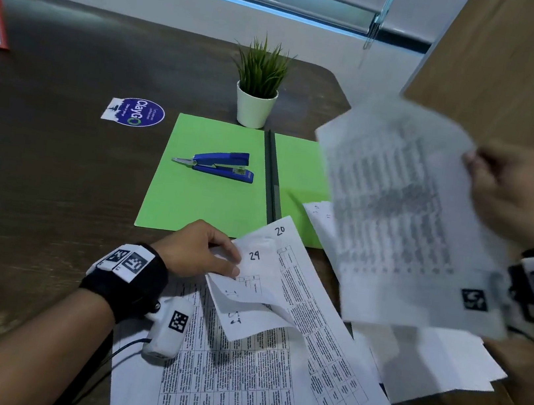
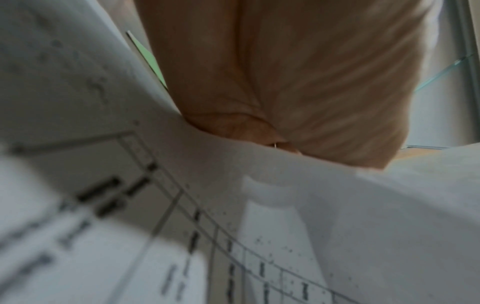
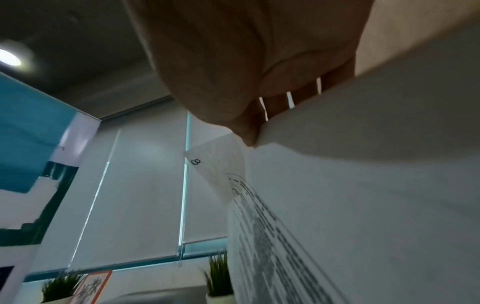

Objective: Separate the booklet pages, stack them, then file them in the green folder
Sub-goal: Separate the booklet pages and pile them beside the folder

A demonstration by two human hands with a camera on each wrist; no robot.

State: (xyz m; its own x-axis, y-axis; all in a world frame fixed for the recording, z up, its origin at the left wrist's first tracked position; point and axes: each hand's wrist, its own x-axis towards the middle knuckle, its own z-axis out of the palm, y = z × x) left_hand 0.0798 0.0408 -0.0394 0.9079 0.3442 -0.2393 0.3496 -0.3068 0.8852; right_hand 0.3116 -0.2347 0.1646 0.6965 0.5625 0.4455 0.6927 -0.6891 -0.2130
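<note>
The green folder point(image 1: 204, 193) lies open on the dark table, a black spine bar down its middle. My left hand point(image 1: 202, 251) pinches the corner of a curled page marked 29 point(image 1: 253, 287), which lies on the printed booklet pages point(image 1: 248, 390) at the near edge; the same pinch fills the left wrist view, hand point(image 2: 272, 102) on paper point(image 2: 337, 216). My right hand point(image 1: 509, 193) holds a loose printed sheet point(image 1: 405, 216) up in the air at the right, blurred. In the right wrist view its fingers point(image 3: 262, 82) grip that sheet point(image 3: 363, 185).
A blue stapler point(image 1: 222, 165) rests on the folder's left half. A small potted plant point(image 1: 258, 90) stands just behind the folder. A round sticker point(image 1: 135, 112) sits to the left. Loose white sheets point(image 1: 435, 363) lie at the right near a wooden panel point(image 1: 521, 67).
</note>
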